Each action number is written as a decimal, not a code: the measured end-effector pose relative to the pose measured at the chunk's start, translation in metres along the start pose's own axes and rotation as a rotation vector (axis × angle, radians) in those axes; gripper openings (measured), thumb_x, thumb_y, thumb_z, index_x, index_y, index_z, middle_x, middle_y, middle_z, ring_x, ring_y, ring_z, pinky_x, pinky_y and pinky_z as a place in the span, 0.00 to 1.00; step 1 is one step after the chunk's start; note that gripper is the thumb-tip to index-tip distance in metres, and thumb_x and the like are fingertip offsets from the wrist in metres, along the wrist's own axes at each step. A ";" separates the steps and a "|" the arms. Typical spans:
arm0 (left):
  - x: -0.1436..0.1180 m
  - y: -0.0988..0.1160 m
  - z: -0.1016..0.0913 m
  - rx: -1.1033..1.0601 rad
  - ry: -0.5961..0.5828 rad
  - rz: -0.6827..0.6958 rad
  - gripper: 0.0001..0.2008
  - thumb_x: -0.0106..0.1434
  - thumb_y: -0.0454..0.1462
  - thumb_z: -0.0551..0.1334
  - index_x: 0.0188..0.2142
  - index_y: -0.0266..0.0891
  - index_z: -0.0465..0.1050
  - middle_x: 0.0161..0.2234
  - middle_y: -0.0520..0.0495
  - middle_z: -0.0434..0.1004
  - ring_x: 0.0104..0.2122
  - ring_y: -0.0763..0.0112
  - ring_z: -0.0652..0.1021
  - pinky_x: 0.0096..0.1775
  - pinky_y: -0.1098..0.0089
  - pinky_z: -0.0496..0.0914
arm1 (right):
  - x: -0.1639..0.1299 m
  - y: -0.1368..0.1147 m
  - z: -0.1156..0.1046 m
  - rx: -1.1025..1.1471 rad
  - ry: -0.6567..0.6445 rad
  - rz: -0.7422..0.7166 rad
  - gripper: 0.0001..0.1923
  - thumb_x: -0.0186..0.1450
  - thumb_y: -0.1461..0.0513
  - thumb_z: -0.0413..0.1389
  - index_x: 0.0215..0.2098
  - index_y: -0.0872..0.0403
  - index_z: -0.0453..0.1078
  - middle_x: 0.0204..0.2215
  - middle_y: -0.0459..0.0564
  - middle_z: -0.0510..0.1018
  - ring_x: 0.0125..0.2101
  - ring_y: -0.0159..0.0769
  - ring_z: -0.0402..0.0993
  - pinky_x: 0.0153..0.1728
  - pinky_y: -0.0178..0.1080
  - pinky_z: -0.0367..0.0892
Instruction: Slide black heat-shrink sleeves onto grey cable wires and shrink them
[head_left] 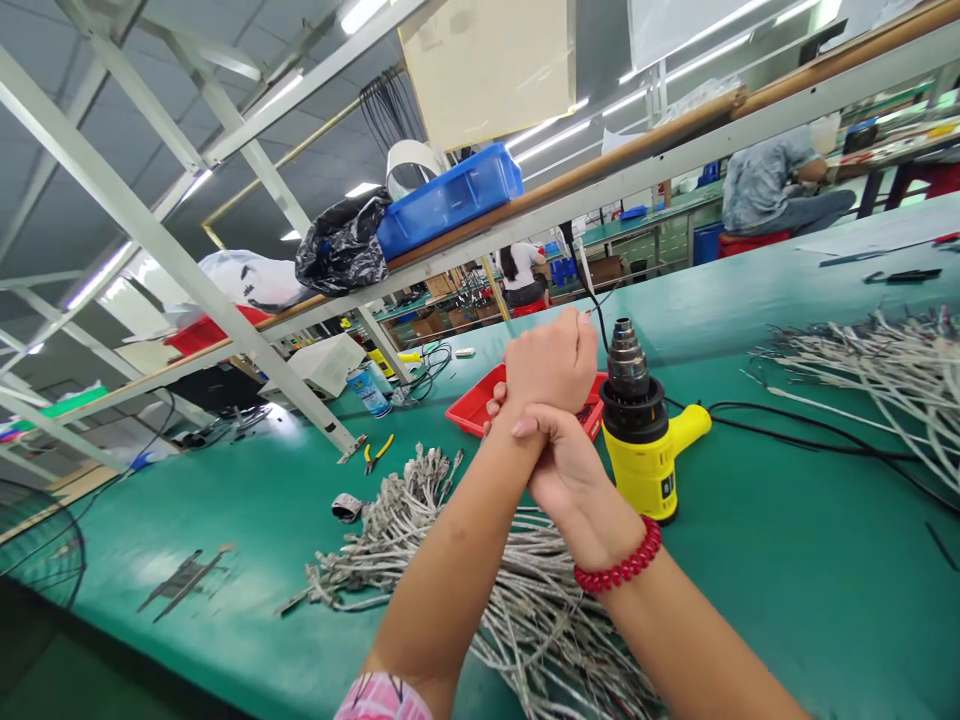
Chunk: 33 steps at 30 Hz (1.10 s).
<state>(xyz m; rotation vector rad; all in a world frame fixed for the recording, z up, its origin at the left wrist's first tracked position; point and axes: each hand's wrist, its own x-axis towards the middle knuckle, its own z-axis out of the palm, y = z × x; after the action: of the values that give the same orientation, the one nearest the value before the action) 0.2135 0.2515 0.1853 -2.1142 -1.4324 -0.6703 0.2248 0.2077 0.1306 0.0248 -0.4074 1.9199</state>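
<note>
My left hand [551, 360] is raised over the bench with its fingers curled into a fist, its back towards me. Nothing shows sticking out of it. My right hand [566, 465], with a red coiled bracelet [619, 565] on the wrist, is wrapped round my left wrist. Under my forearms lies a big bundle of grey-white cables [420, 520] with connectors at their ends. Just right of my hands a yellow heat gun [641, 460] stands upright, nozzle up. A red tray [472, 405] sits behind my hands, its contents mostly hidden.
More stripped cables [900, 370] lie at the right. Yellow-handled pliers [379, 455], a tape roll [346, 507] and a blue can [369, 392] stand to the left. A shelf above holds a blue bin [454, 200] and a black bag [345, 245]. Other people sit farther off.
</note>
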 end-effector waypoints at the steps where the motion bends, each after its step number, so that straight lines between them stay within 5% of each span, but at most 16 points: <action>1: 0.000 0.000 0.000 0.029 -0.023 0.037 0.19 0.72 0.42 0.41 0.34 0.41 0.66 0.23 0.50 0.71 0.22 0.65 0.73 0.25 0.66 0.48 | 0.001 0.002 -0.001 0.026 -0.006 -0.012 0.12 0.38 0.70 0.54 0.24 0.56 0.69 0.24 0.43 0.69 0.27 0.29 0.64 0.31 0.34 0.62; 9: -0.001 0.001 -0.004 0.250 -0.165 0.159 0.19 0.73 0.43 0.38 0.44 0.39 0.64 0.25 0.49 0.74 0.25 0.63 0.76 0.23 0.66 0.48 | 0.003 0.010 -0.002 0.101 -0.093 -0.054 0.15 0.40 0.70 0.54 0.28 0.54 0.68 0.26 0.44 0.70 0.28 0.30 0.66 0.30 0.33 0.64; 18: -0.002 -0.003 -0.004 0.151 -0.095 0.190 0.15 0.73 0.41 0.43 0.41 0.39 0.65 0.31 0.48 0.75 0.29 0.68 0.74 0.24 0.68 0.50 | 0.004 0.010 -0.004 0.112 -0.114 -0.060 0.20 0.41 0.70 0.54 0.34 0.53 0.69 0.26 0.42 0.70 0.27 0.30 0.66 0.29 0.32 0.64; 33: -0.003 -0.005 0.005 0.027 -0.017 0.154 0.20 0.73 0.44 0.38 0.38 0.43 0.65 0.23 0.50 0.69 0.22 0.67 0.66 0.28 0.66 0.49 | 0.008 0.005 -0.006 0.041 -0.026 -0.094 0.12 0.42 0.70 0.56 0.25 0.54 0.72 0.27 0.42 0.71 0.30 0.29 0.64 0.33 0.33 0.65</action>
<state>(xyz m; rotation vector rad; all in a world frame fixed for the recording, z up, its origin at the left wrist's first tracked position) 0.2090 0.2545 0.1803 -2.1872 -1.2647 -0.5712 0.2179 0.2153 0.1250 0.0943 -0.3776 1.8370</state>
